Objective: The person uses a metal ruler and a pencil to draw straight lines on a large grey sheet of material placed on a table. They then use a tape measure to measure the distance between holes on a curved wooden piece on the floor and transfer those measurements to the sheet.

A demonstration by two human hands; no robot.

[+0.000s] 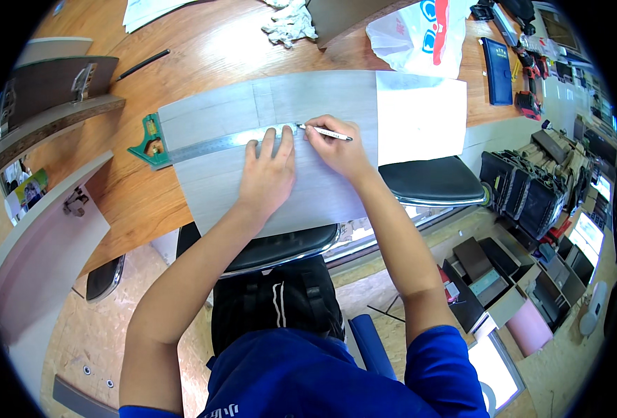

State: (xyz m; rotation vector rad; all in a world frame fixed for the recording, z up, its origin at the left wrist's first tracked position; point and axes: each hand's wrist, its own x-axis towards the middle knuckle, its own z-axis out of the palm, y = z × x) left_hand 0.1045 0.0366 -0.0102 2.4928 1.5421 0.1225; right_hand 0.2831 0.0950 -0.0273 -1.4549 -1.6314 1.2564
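Observation:
A grey wood-grain board (pixel 322 181) lies on the wooden table, with faint lines drawn across its far part. Along it stretches the steel blade of a combination square (pixel 214 145), its green head (pixel 151 142) against the board's left edge. My left hand (pixel 268 171) lies with fingers spread, the fingertips pressing the blade near its right end. In my right hand (pixel 342 150) a slim white pen (pixel 333 133) is pinched, its dark tip down at the blade's right end. That hand rests on the board just right of my left.
A white sheet (pixel 420 118) adjoins the board's right edge. Beyond are a plastic bag (pixel 420 38), crumpled gloves (pixel 290 22) and a dark blue notebook (pixel 496 70). A black stick (pixel 143 64) lies far left, near hinged panels (pixel 51 209). Black stools (pixel 430 182) stand under the table's near edge.

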